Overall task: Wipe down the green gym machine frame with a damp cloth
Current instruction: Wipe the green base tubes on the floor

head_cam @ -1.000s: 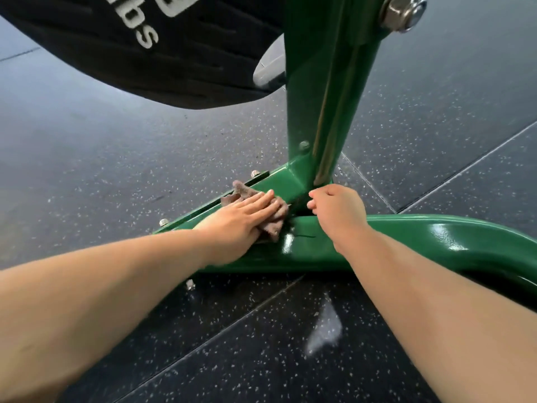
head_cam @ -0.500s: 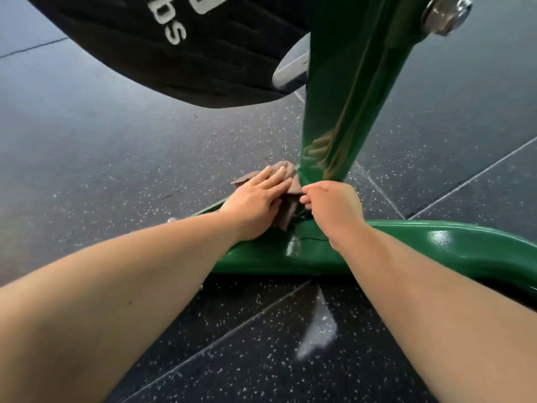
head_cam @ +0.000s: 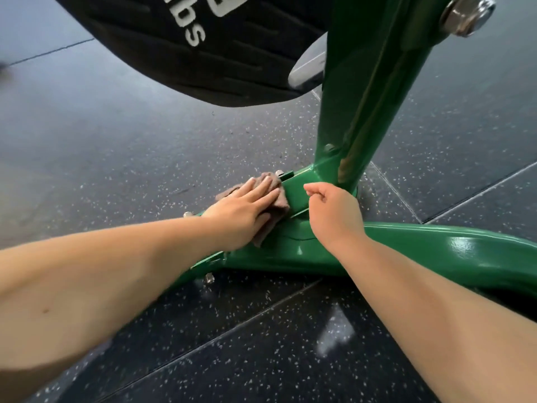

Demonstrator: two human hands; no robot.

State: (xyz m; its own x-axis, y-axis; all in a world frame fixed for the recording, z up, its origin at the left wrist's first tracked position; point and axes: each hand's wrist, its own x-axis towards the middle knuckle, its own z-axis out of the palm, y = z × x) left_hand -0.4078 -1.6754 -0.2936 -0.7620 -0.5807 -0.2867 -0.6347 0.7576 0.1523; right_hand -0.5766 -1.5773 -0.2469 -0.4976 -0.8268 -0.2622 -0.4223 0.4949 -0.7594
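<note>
**A:** Where is the cloth sitting?

**B:** The cloth (head_cam: 280,199) is lying bunched on the frame (head_cam: 357,112), on the low flat bar (head_cam: 296,194) that is running out to the left from the foot of the post. One brown corner is hanging over the bar's near edge.

**A:** And the left hand?

**B:** The left hand (head_cam: 247,212) is pressing flat on the cloth. Its fingers are lying straight and close together, pointing towards the post, and they are covering most of the cloth.

**A:** Is the right hand holding anything?

**B:** No, it is holding nothing. The right hand (head_cam: 334,216) is hanging just right of the cloth, near the post's foot. Its fingers are curling loosely inward and the thumb is sticking out to the left. I cannot tell whether it is touching the green metal.

**A:** What is lying under the right wrist?

**B:** A glossy curved tube (head_cam: 450,251) of the frame is sweeping off to the right along the floor (head_cam: 261,344), which is showing dark speckled tiles.

**A:** Anything else nearby?

**B:** A small bolt (head_cam: 279,172) is standing just beyond the cloth. A black plate (head_cam: 189,59) with white "lbs" lettering is hanging above, left of the post. A large silver nut (head_cam: 465,16) is sitting high on the post's right side.
</note>
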